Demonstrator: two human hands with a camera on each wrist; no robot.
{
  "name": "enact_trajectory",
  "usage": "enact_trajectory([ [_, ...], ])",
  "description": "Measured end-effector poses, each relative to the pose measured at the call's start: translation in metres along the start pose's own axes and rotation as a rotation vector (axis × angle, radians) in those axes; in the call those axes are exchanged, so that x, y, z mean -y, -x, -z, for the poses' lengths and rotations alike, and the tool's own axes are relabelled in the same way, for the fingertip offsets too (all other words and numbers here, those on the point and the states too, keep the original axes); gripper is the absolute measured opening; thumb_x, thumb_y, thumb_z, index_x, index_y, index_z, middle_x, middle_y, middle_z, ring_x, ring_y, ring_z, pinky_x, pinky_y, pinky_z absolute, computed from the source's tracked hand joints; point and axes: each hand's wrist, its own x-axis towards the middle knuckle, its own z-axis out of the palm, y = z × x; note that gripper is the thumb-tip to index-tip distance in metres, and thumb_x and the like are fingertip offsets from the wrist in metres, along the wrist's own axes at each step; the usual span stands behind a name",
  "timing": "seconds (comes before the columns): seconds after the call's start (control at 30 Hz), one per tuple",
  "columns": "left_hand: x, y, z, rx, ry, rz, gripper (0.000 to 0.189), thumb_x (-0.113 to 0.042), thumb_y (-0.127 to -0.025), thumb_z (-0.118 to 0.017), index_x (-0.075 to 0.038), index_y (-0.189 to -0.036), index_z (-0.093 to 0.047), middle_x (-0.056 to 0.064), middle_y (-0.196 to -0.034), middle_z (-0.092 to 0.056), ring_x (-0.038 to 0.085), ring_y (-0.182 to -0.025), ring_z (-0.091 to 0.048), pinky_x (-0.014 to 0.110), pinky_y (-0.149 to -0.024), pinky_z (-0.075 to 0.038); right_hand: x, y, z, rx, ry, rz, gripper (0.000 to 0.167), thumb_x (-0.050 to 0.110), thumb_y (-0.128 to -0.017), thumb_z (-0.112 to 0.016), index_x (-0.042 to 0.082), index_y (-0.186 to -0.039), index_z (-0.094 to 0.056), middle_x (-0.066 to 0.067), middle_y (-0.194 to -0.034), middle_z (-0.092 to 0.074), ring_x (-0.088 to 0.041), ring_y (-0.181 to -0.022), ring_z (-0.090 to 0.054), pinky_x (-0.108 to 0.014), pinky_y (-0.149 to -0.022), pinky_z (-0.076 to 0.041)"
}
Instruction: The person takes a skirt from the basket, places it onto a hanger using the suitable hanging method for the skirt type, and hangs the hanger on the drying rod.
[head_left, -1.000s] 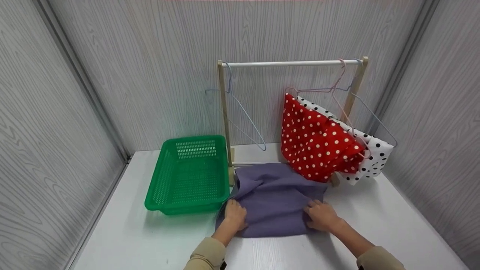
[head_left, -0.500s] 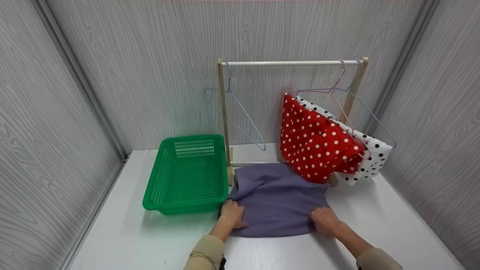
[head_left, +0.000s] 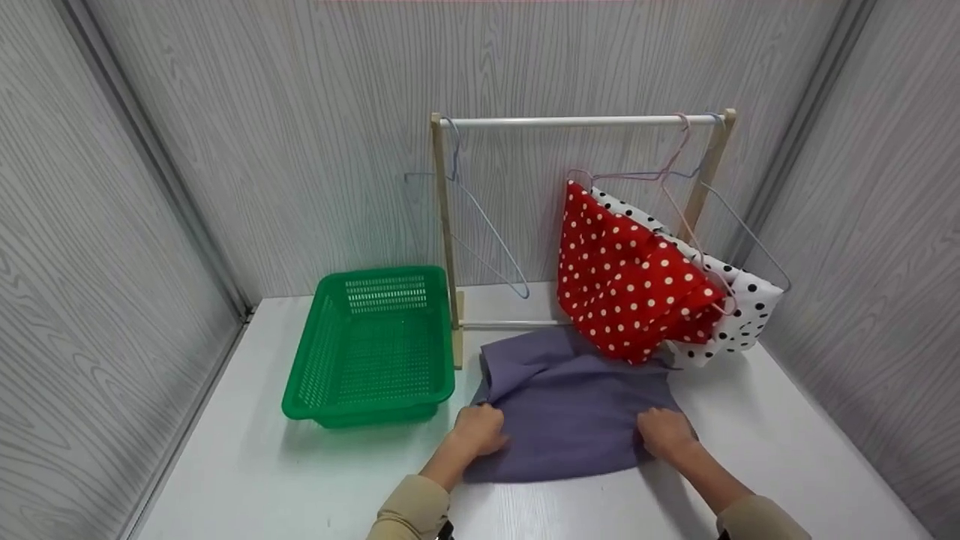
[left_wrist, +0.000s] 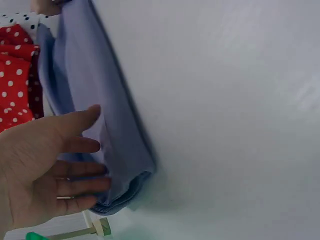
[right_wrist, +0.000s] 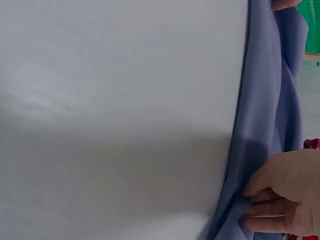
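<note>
A purple cloth (head_left: 577, 420), folded and creased, lies on the white table with its far part under the hanging red fabric. At its left edge is my left hand (head_left: 480, 431); the left wrist view shows the fingers (left_wrist: 82, 187) nearly straight against the cloth, the thumb apart from them. My right hand (head_left: 666, 435) pinches the cloth's right side, thumb and fingertips on a fold in the right wrist view. Layered edges of the cloth (left_wrist: 100, 110) show beside the left fingertips.
A green basket (head_left: 300, 409) stands left of a clothes rack (head_left: 585, 121). One bare blue hanger (head_left: 491, 225) hangs at the rack's left end. On the right, red polka-dot fabric (head_left: 630, 277) hangs from a pink hanger (head_left: 679, 199), with white dotted fabric (head_left: 750, 307) behind it.
The purple cloth has shifted right, away from the basket. Both hands have moved right, and the right hand has gone from the cloth's surface to its side edge.
</note>
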Motion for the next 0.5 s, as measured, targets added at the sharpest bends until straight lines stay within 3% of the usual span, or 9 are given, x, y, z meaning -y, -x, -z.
enact_trajectory([
  [0.1, 0.006, -0.011, 0.005, -0.324, 0.150, 0.083, 0.028, -0.025, -0.079, -0.070, -0.007, -0.061, -0.059, 0.006, -0.057, -0.056, 0.021, -0.052, -0.057, 0.035, -0.047, -0.046, 0.012, -0.006, 0.002, -0.044, -0.066, 0.042, 0.015, 0.006, -0.074, -0.067, 0.001, -0.064, -0.056, -0.013, -0.062, -0.054, -0.033, -0.060, -0.057, -0.047, -0.050, -0.046],
  [0.17, 0.009, -0.021, 0.009, -0.442, 0.261, 0.158, 0.023, -0.020, -0.079, -0.071, -0.004, -0.065, -0.060, 0.009, -0.059, -0.057, 0.025, -0.055, -0.058, 0.037, -0.050, -0.046, 0.020, -0.011, 0.002, -0.073, -0.092, 0.108, 0.016, 0.011, -0.077, -0.067, 0.002, -0.068, -0.059, -0.012, -0.064, -0.054, -0.032, -0.062, -0.057, -0.045, -0.051, -0.046],
  [0.2, 0.009, -0.026, 0.012, -0.454, 0.325, 0.199, 0.020, -0.017, -0.079, -0.071, -0.002, -0.070, -0.060, 0.012, -0.062, -0.057, 0.028, -0.059, -0.059, 0.039, -0.053, -0.047, 0.023, -0.014, 0.001, -0.084, -0.101, 0.141, 0.016, 0.013, -0.078, -0.068, 0.002, -0.071, -0.060, -0.011, -0.066, -0.054, -0.030, -0.063, -0.057, -0.044, -0.051, -0.046],
  [0.3, 0.009, -0.046, 0.010, -0.347, 0.518, 0.324, 0.021, -0.014, -0.083, -0.066, 0.005, -0.088, -0.060, 0.020, -0.076, -0.060, 0.036, -0.073, -0.061, 0.045, -0.064, -0.049, 0.030, -0.021, -0.001, -0.120, -0.100, 0.210, 0.014, 0.015, -0.080, -0.068, 0.004, -0.075, -0.062, -0.009, -0.069, -0.054, -0.027, -0.065, -0.056, -0.041, -0.051, -0.046],
  [0.37, 0.009, -0.062, -0.005, -0.258, 0.615, 0.389, 0.029, -0.016, -0.087, -0.061, 0.008, -0.103, -0.058, 0.025, -0.089, -0.061, 0.039, -0.083, -0.061, 0.047, -0.070, -0.048, 0.032, -0.023, -0.004, -0.138, -0.090, 0.236, 0.013, 0.015, -0.079, -0.069, 0.004, -0.077, -0.063, -0.008, -0.071, -0.054, -0.026, -0.066, -0.056, -0.040, -0.051, -0.046],
  [0.5, 0.033, -0.116, -0.109, -0.154, 0.797, 0.481, 0.054, -0.034, -0.092, -0.051, 0.008, -0.125, -0.048, 0.024, -0.114, -0.058, 0.037, -0.102, -0.057, 0.043, -0.082, -0.046, 0.033, -0.022, -0.011, -0.148, -0.063, 0.307, 0.013, 0.016, -0.079, -0.069, 0.005, -0.085, -0.064, -0.008, -0.076, -0.053, -0.025, -0.067, -0.055, -0.038, -0.050, -0.046],
])
